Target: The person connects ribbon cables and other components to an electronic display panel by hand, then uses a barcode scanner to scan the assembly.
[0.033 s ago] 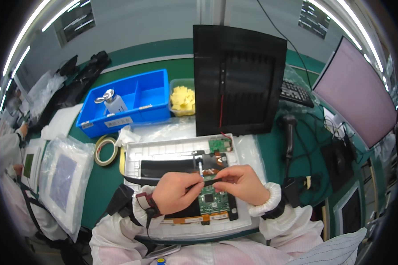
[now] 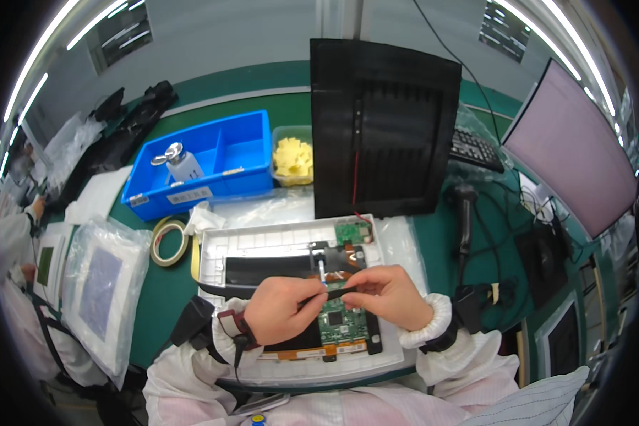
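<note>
Over a white panel housing (image 2: 216, 241) with electronics inside, my two hands meet close together. My left hand (image 2: 282, 309) is closed in a pinch on a thin black strip (image 2: 227, 291), which trails out to the left past the housing's edge. The thumb and fingers of my right hand (image 2: 389, 297) pinch the short end of this strip. Just below the fingertips lies a green circuit board (image 2: 351, 326) with a dark square chip. A smaller green board (image 2: 353, 233) sits at the housing's upper right. My left hand covers part of the strip.
Behind the housing stands a large black panel (image 2: 383, 128), a thin red wire down it. To the left are a tape roll (image 2: 156, 245), a blue divided bin (image 2: 245, 177) with a pump bottle (image 2: 184, 167), and a bagged panel (image 2: 131, 284). A handheld scanner (image 2: 464, 216) and monitor (image 2: 575, 145) stand right.
</note>
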A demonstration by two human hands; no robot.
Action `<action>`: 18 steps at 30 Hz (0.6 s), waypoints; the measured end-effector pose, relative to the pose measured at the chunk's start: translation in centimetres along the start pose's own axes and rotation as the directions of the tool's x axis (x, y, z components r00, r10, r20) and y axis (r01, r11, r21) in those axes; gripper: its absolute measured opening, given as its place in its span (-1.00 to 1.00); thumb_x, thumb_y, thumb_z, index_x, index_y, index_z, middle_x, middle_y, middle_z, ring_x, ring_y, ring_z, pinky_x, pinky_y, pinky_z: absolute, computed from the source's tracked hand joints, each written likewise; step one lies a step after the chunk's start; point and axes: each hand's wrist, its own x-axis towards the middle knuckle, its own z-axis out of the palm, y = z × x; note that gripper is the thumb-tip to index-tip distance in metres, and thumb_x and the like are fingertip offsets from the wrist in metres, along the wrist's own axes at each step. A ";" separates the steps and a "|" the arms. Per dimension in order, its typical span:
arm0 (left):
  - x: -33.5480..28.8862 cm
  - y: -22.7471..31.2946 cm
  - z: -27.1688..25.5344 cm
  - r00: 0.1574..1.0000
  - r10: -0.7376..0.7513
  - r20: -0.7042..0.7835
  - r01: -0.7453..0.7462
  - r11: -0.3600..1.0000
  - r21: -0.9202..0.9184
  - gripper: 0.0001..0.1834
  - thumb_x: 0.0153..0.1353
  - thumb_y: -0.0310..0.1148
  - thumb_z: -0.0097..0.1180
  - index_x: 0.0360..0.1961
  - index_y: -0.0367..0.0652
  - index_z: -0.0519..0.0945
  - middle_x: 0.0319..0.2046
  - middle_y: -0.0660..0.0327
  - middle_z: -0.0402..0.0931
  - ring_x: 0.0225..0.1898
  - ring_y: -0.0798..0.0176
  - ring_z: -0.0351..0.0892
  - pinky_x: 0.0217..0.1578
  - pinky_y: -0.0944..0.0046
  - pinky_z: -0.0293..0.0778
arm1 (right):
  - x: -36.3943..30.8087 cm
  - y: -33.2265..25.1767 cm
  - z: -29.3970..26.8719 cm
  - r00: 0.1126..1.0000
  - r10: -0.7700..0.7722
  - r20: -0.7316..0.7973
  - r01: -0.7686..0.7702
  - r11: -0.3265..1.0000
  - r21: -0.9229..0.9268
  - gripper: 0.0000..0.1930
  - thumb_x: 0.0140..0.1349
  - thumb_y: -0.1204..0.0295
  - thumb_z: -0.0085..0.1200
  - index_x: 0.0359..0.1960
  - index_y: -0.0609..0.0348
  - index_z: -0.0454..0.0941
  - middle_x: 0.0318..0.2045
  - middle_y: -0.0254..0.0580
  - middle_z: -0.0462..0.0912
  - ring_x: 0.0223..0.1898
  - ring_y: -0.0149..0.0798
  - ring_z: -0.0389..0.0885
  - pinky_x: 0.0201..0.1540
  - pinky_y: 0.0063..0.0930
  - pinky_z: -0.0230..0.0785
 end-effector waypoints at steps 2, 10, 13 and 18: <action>-0.1 -0.2 0.0 0.998 0.065 -0.008 -0.064 0.998 0.016 -0.93 0.07 -0.47 0.06 -0.44 -0.24 0.54 -0.65 0.05 0.41 -0.61 0.02 0.43 -0.60 0.24 0.31 | -0.1 -0.2 0.1 1.000 0.008 0.016 -0.009 1.000 0.010 -0.85 0.03 0.62 0.17 -0.32 0.38 0.55 -0.46 -0.26 0.60 -0.42 -0.50 0.56 -0.36 -0.69 0.43; 0.0 -0.2 0.1 0.995 0.099 0.033 -0.100 0.995 0.025 -0.93 0.04 -0.47 0.05 -0.48 -0.24 0.53 -0.66 0.05 0.41 -0.59 -0.01 0.44 -0.59 0.18 0.31 | -0.2 0.4 0.2 0.999 -0.009 0.045 0.008 1.000 0.007 -0.85 0.04 0.57 0.19 -0.34 0.33 0.57 -0.45 -0.28 0.60 -0.48 -0.56 0.49 -0.43 -0.72 0.35; 0.0 -0.3 0.2 0.992 0.116 0.044 -0.118 0.992 0.036 -0.94 0.03 -0.47 0.05 -0.49 -0.24 0.53 -0.66 0.05 0.42 -0.59 -0.01 0.45 -0.59 0.16 0.32 | -0.2 -0.2 0.5 0.997 -0.050 0.060 0.059 0.986 -0.153 -0.87 0.02 0.60 0.19 -0.36 0.35 0.57 -0.45 -0.24 0.61 -0.45 -0.49 0.54 -0.42 -0.68 0.38; -0.1 -0.3 0.5 0.988 0.140 0.063 -0.143 0.988 0.054 -0.94 0.03 -0.47 0.05 -0.49 -0.24 0.51 -0.66 0.05 0.42 -0.58 -0.01 0.45 -0.58 0.15 0.33 | -0.2 -0.3 0.9 0.973 -0.215 0.086 0.231 0.925 -0.303 -0.87 -0.03 0.55 0.22 -0.39 0.28 0.59 -0.49 -0.23 0.60 -0.50 -0.42 0.51 -0.48 -0.62 0.32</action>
